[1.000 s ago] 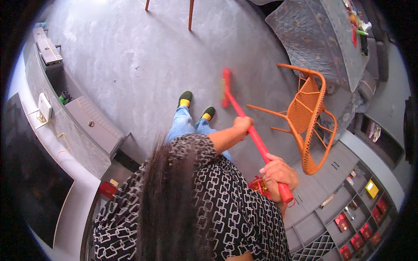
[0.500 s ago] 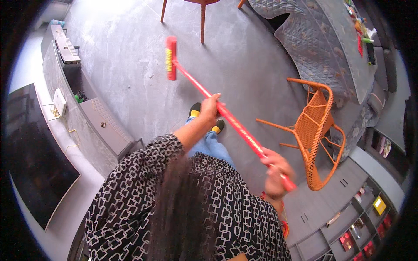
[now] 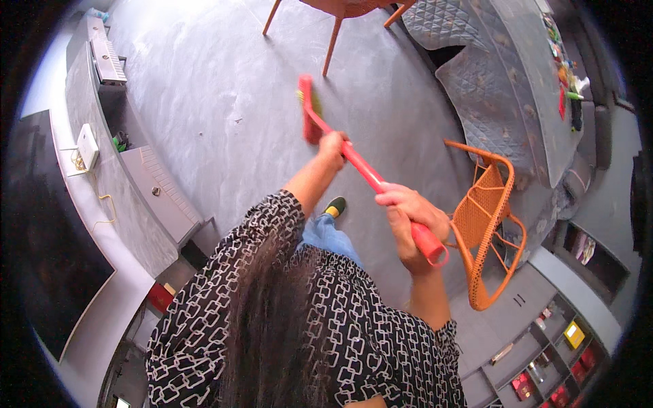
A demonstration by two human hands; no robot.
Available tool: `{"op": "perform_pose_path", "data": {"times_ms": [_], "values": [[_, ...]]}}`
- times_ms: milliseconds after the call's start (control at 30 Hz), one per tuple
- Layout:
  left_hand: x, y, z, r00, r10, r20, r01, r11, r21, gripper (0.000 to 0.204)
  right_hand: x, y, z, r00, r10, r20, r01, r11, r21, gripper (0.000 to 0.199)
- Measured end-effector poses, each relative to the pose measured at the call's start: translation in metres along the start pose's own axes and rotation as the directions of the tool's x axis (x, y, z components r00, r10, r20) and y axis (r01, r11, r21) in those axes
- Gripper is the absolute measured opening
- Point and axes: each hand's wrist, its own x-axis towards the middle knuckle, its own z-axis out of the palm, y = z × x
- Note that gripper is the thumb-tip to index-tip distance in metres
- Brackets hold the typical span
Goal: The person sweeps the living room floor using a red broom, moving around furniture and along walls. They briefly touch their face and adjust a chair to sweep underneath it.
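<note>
A red broom [image 3: 364, 169] with yellow-green bristles slants across the middle of the view, held in both hands. My left hand [image 3: 333, 149] is wrapped round the handle low down, close to the broom head [image 3: 309, 112]. Higher up, my right hand [image 3: 410, 224] grips the handle near its looped end, which points toward the lower right. The head is at the grey floor [image 3: 224, 136], blurred by motion; whether its bristles touch the floor I cannot tell.
An orange wicker chair [image 3: 486, 217] stands close on the right, beside my right hand. Another chair [image 3: 340, 8] is ahead. A quilted cloth [image 3: 490, 95] covers furniture at the far right. A low cabinet [image 3: 166, 190] runs along the left, and shelves [image 3: 544, 360] are at lower right.
The broom head has swung right and slightly nearer. My right hand has moved up and left with the handle's end, and my right forearm now shows more. Only one shoe shows now.
</note>
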Motion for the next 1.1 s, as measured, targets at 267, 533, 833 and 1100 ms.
{"op": "perform_pose_path", "data": {"times_ms": [267, 533, 833, 1100], "values": [[0.013, 0.088, -0.034, 0.970, 0.205, -0.132, -0.163, 0.948, 0.274, 0.006, -0.017, 0.031, 0.034, 0.970, 0.206, -0.128, -0.155, 0.934, 0.322, 0.008], [-0.083, -0.015, 0.046, 0.955, -0.206, 0.213, 0.093, 0.891, 0.444, 0.022, -0.039, -0.034, -0.078, 0.936, 0.057, -0.346, -0.011, 0.991, 0.134, 0.026], [-0.040, -0.087, 0.135, 0.876, -0.373, 0.306, 0.198, 0.857, 0.476, 0.017, -0.014, -0.013, -0.117, 0.871, 0.332, -0.362, -0.386, 0.919, -0.085, 0.022], [0.027, -0.044, 0.205, 0.984, -0.046, 0.171, -0.033, 0.901, 0.432, 0.013, 0.002, 0.090, -0.196, 0.940, 0.272, -0.207, -0.264, 0.962, 0.066, 0.008]]}}
